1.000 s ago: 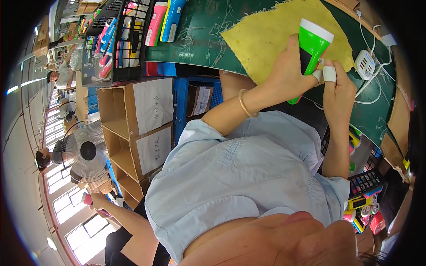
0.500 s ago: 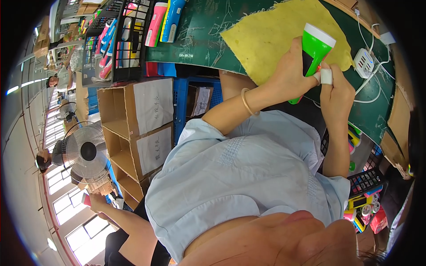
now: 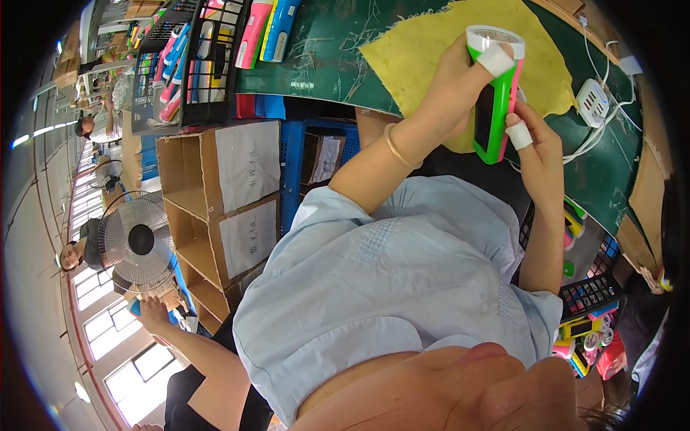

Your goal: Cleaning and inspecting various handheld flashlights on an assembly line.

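Note:
A green and pink flashlight (image 3: 494, 118) with a white rim round its clear lens and a dark panel along its body is held up over the near edge of the table. My left hand (image 3: 454, 90), a bangle on its wrist, is closed round the upper body, its white-wrapped thumb lying across just below the lens. Against the pink side, lower down, the white-wrapped thumb and fingers of my right hand (image 3: 537, 140) press; its other fingers are partly hidden. Behind the flashlight a ragged yellow cloth (image 3: 413, 54) is spread on the green table (image 3: 327, 72).
A white charger hub (image 3: 592, 104) with cables stands on the right of the table. Pink and blue flashlights (image 3: 279, 32) lie by a full black basket (image 3: 212, 65) at the left. Cardboard compartments (image 3: 248, 169), a fan (image 3: 141, 239) and other people are further left. Another basket (image 3: 591, 296) stands lower right.
The flashlight has been turned, so its lens and dark panel now show more. My left thumb has come across its upper body; my right hand has shifted down slightly. The red glow is gone from view.

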The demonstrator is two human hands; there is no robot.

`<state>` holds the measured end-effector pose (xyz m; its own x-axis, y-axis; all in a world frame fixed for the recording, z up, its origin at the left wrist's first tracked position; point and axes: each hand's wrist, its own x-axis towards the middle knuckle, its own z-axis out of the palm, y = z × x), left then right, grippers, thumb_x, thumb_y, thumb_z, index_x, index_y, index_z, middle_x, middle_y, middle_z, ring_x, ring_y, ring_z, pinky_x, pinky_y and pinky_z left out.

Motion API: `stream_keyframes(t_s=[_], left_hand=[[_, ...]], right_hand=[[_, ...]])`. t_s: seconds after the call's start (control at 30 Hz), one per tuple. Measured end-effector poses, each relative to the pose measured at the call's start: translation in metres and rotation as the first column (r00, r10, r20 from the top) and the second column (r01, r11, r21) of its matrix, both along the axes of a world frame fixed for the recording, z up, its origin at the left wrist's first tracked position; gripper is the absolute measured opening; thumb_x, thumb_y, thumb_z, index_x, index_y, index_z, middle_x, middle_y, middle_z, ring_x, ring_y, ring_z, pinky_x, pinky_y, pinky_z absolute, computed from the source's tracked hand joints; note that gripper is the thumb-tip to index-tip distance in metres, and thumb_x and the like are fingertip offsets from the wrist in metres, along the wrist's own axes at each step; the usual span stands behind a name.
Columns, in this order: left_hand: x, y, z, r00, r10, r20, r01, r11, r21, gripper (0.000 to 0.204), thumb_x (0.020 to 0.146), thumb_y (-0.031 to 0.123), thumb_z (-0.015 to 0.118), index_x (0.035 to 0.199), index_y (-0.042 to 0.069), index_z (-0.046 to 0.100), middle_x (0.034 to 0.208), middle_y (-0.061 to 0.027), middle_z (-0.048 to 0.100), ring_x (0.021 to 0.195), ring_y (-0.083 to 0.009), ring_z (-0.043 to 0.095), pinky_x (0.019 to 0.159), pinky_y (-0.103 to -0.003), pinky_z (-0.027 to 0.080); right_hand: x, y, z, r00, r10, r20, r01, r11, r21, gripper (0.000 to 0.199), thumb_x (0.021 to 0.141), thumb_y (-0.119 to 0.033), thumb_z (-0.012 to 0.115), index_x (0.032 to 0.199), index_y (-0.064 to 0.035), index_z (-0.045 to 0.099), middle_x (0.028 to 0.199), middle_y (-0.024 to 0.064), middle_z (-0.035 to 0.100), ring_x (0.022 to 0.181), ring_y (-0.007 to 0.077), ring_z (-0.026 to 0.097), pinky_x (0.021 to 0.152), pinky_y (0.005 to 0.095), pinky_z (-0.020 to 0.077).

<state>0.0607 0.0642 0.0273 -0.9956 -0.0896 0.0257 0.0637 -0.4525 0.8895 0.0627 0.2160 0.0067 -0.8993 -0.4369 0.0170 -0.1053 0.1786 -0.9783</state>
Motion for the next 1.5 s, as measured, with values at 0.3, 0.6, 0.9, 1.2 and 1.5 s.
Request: stream_keyframes(t_s=[0.3, 0.6, 0.9, 1.2, 1.5], left_hand=[[-0.017, 0.012, -0.022, 0.98, 0.179, 0.082, -0.184, 0.981, 0.059, 0.05, 0.091, 0.046, 0.033, 0.083, -0.001, 0.048, 0.075, -0.0047, 0.05, 0.065, -0.0096, 0.045, 0.056, -0.025, 0.038], [-0.03, 0.013, -0.038, 0.931, 0.364, 0.035, -0.363, 0.931, -0.028, 0.052, 0.091, 0.045, 0.027, 0.082, -0.002, 0.047, 0.076, -0.0089, 0.05, 0.065, -0.0138, 0.046, 0.056, -0.027, 0.039], [-0.012, 0.001, -0.013, 0.968, 0.22, 0.122, -0.231, 0.97, 0.081, 0.059, 0.089, 0.05, 0.021, 0.08, 0.0, 0.049, 0.069, -0.0094, 0.05, 0.058, -0.016, 0.046, 0.05, -0.028, 0.039], [-0.016, 0.014, -0.026, 0.966, 0.096, 0.241, -0.149, 0.966, 0.213, 0.066, 0.086, 0.055, 0.014, 0.078, 0.001, 0.05, 0.062, -0.01, 0.05, 0.05, -0.0181, 0.046, 0.045, -0.03, 0.04], [-0.027, 0.014, -0.021, 0.956, -0.029, 0.29, -0.077, 0.935, 0.345, 0.073, 0.084, 0.06, 0.008, 0.076, 0.002, 0.051, 0.055, -0.0105, 0.05, 0.042, -0.0203, 0.046, 0.039, -0.031, 0.04]], right_hand=[[-0.014, -0.003, -0.017, 0.92, 0.208, 0.333, -0.131, 0.962, -0.24, 0.046, 0.084, -0.035, 0.057, 0.113, 0.0009, 0.054, 0.093, 0.0018, 0.059, 0.083, 0.0088, 0.05, 0.078, 0.0238, 0.0398], [-0.018, -0.012, -0.016, 0.942, 0.184, 0.282, -0.111, 0.961, -0.254, 0.047, 0.08, -0.036, 0.062, 0.106, 0.0032, 0.057, 0.093, 0.0051, 0.06, 0.085, 0.0108, 0.053, 0.079, 0.024, 0.0401], [0.004, -0.022, 0.0, 0.749, -0.211, -0.629, 0.426, 0.879, 0.213, 0.031, 0.076, -0.017, 0.067, 0.095, 0.0026, 0.053, 0.088, 0.0143, 0.057, 0.076, 0.0222, 0.056, 0.07, 0.0288, 0.0441], [-0.011, -0.006, -0.012, 0.989, 0.024, 0.149, -0.008, 0.994, -0.109, 0.041, 0.08, -0.022, 0.062, 0.109, 0.006, 0.052, 0.096, 0.0074, 0.059, 0.085, 0.0115, 0.053, 0.08, 0.025, 0.0405], [-0.008, -0.018, 0.001, 0.981, 0.098, 0.167, -0.072, 0.985, -0.154, 0.041, 0.086, -0.028, 0.054, 0.109, 0.0064, 0.051, 0.089, 0.0058, 0.057, 0.086, 0.0088, 0.049, 0.079, 0.0213, 0.037]])
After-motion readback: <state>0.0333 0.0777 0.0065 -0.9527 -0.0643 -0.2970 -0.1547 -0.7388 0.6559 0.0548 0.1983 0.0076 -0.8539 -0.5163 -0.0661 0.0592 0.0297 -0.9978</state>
